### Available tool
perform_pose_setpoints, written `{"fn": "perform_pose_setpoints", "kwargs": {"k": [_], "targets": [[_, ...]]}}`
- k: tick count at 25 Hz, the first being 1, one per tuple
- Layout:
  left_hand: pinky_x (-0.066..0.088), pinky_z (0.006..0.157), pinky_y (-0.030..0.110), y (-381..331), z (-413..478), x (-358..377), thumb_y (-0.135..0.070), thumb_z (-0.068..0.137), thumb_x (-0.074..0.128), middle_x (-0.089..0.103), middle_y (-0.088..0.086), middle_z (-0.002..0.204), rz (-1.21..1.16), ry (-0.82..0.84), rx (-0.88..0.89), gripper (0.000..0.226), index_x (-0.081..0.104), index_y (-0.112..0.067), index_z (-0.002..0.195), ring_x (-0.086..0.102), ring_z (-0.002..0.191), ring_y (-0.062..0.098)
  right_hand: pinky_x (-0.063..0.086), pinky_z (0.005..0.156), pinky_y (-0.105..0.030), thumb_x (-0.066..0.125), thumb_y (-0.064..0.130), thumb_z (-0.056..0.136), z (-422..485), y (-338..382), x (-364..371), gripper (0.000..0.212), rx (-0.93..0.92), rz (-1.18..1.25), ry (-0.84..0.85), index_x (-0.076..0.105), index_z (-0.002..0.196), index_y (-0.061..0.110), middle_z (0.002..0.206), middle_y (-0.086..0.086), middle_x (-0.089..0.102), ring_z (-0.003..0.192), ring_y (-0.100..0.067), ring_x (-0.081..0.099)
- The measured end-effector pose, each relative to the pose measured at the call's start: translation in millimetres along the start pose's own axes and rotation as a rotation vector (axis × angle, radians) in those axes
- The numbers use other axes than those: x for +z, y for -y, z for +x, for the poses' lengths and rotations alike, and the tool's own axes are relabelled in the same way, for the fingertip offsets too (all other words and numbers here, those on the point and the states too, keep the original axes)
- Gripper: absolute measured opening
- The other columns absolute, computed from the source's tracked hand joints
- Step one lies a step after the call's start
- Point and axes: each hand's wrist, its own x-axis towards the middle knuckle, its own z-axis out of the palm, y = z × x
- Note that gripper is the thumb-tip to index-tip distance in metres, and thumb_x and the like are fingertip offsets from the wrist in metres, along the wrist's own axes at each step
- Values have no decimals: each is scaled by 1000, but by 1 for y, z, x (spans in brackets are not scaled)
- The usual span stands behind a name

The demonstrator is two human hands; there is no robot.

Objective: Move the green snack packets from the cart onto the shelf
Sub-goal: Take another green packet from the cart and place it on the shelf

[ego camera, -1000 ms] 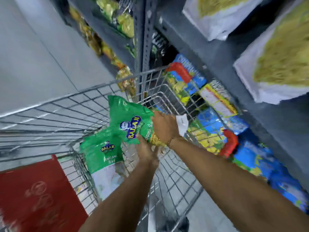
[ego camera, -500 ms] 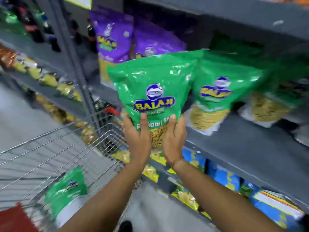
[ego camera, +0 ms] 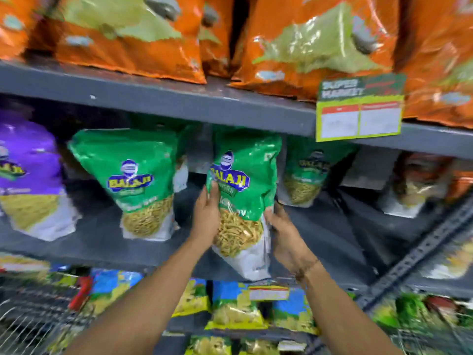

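Change from half a second ago: the green packet (ego camera: pixel 243 201) was held up in the air in front of the shelf edge, with the wire cart filling the lower left of view. It now sits in at the grey shelf (ego camera: pixel 107 239), its white bottom edge at the front lip, and only a blurred strip of cart wire (ego camera: pixel 30 321) shows at lower left. The grip has also shifted, from both hands side by side under the front of the packet to one hand on each side.

Packet orientation: upright, long axis vertical, tilted slightly with the top leaning left. Printed front faces the camera, logo at upper middle, clear window with yellow sticks below, white base lowest.

Left hand (ego camera: pixel 206 216): fingers pressed flat along the packet's left edge, tips reaching the logo. Right hand (ego camera: pixel 284 234): fingers wrapped on the lower right edge, partly hidden behind the bag. Both are clamped on the packet.

Neighbours on the same shelf: a second green packet (ego camera: pixel 138 183) standing to the left, apart from the held one; a third green packet (ego camera: pixel 307 175) further back on the right; a purple packet (ego camera: pixel 28 175) at far left. Orange packets (ego camera: pixel 307 47) fill the shelf above, with a price tag (ego camera: pixel 358 108) hanging from its edge.
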Motion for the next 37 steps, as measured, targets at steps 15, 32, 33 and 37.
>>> {"fn": "perform_pose_setpoints", "kwargs": {"k": [15,32,33,37], "targets": [[38,109,42,47,47,15,-62,87,26,58,1,132,-7,335,-304,54,58,-30,117,54,118,15,23,105,-19,38,30,96,30,-61,39,39,-101,-405,-717,46,129,10,137,-9,44,131,-21,31],[41,82,22,49,12,7,-68,67,52,58,-23,105,240,240,6,48,40,-42,107,54,106,8,44,104,-44,28,50,94,22,-39,15,54,29,-154,-608,62,113,11,121,-10,64,114,-25,58],[41,86,25,52,6,6,-66,73,47,57,-22,110,259,241,29,41,39,-45,107,51,112,12,43,106,-45,28,50,94,24,-38,10,54,44,-180,-586,60,118,13,125,-9,62,117,-24,56],[38,105,50,53,-3,0,-49,88,42,55,-5,130,282,268,117,46,28,-40,130,48,122,22,40,107,-44,29,44,96,23,-37,7,51,21,-227,-625,56,121,8,125,-10,61,120,-27,52]]}}
